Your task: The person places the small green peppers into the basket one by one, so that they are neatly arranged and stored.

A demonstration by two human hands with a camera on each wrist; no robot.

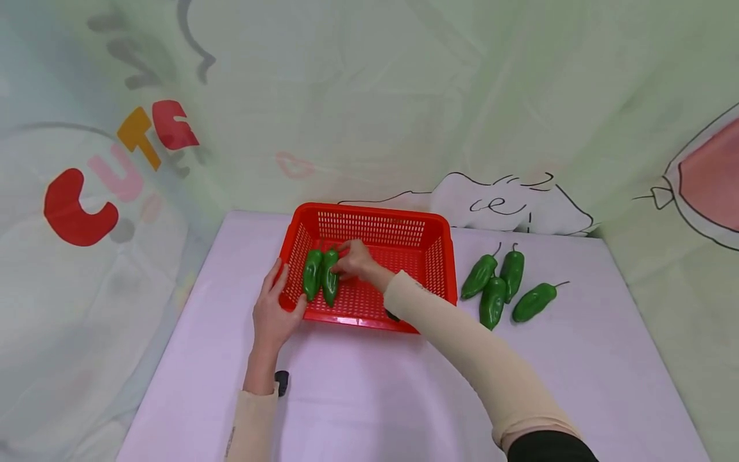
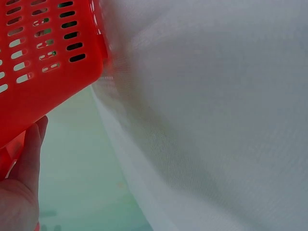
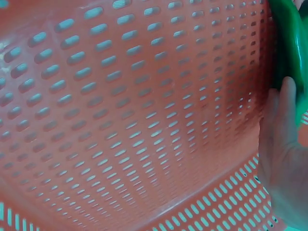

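A red plastic basket [image 1: 375, 324] with slotted walls sits toward the back of the table. Two long green peppers lie side by side at its left end: a left pepper [image 1: 312, 274] and a right pepper [image 1: 330, 282]. My right hand [image 1: 356, 262] reaches inside and holds the right pepper by its side; in the right wrist view its fingers [image 3: 287, 103] lie against the green skin. At the front left corner my left hand [image 1: 276, 312] grips the basket, thumb by the front rim and fingers along the left side.
Several more green peppers [image 1: 492, 303] lie on the table to the right of the basket, one [image 1: 534, 302] a little apart. The pale cloth-covered table [image 1: 346, 404] meets a printed fabric backdrop [image 1: 358, 128] behind and at the sides.
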